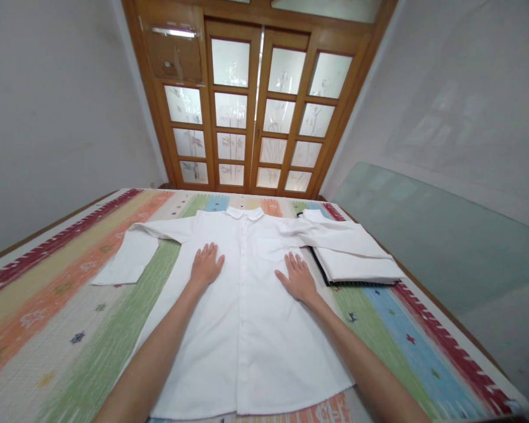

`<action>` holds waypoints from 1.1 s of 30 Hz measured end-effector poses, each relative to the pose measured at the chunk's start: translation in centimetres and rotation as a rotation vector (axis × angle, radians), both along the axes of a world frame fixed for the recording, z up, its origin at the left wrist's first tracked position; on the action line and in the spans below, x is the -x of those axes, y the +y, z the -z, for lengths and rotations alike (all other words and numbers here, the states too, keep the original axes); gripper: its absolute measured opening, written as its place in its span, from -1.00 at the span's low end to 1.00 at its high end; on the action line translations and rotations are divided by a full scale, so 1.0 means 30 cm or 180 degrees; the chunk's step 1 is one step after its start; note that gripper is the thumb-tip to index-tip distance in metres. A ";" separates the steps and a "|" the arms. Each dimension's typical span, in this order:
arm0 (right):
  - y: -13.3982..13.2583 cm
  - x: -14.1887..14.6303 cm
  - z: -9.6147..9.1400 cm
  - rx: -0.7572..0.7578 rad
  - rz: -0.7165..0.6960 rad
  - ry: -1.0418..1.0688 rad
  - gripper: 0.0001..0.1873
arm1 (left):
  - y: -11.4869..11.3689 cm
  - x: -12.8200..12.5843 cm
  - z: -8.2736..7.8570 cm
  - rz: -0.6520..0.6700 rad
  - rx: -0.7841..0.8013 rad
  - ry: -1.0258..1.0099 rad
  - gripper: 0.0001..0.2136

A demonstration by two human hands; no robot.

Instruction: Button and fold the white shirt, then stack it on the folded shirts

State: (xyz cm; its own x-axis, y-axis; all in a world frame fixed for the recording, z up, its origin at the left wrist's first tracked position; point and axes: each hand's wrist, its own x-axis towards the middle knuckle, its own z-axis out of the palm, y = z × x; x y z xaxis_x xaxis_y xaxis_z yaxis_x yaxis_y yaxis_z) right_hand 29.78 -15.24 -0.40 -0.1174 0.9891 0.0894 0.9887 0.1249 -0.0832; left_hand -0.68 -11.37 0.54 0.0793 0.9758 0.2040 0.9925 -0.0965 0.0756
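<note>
Folded stack (355, 258) beside white shirt (247, 305)

A bed under a striped cover, with laundry on it.
The bed (48, 305) wears a cover (379, 317) striped red, orange, green and blue. A white shirt (247, 329) lies spread flat, buttoned, in the middle, collar far. At far right lies a folded white stack (357, 258) on a dark-edged board (335, 281).

Single head-worn view, forward and down over the nearby bed (48, 305).
</note>
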 end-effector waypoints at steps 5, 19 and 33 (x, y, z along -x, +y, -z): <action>-0.029 -0.002 -0.008 -0.0033 0.0088 -0.0149 -0.16 | -0.012 -0.011 -0.006 -0.0009 0.0028 0.0088 -0.48; 0.388 0.210 -0.195 0.0287 -0.0305 0.0327 -0.72 | -0.004 -0.012 0.013 0.0010 0.0032 0.0087 -0.47; 0.792 0.374 -0.104 -0.0281 -0.0188 0.0980 -0.53 | -0.006 -0.015 0.046 -0.0056 -0.0192 -0.0062 -0.48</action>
State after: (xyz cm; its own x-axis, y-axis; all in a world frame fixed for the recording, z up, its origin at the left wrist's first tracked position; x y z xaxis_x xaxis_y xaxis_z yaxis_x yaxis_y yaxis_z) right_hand 18.56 8.53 2.71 -0.1284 0.9682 0.2148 0.9096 0.2013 -0.3634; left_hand -0.21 -11.54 -0.82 0.0578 0.9628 0.2639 0.9924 -0.0841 0.0894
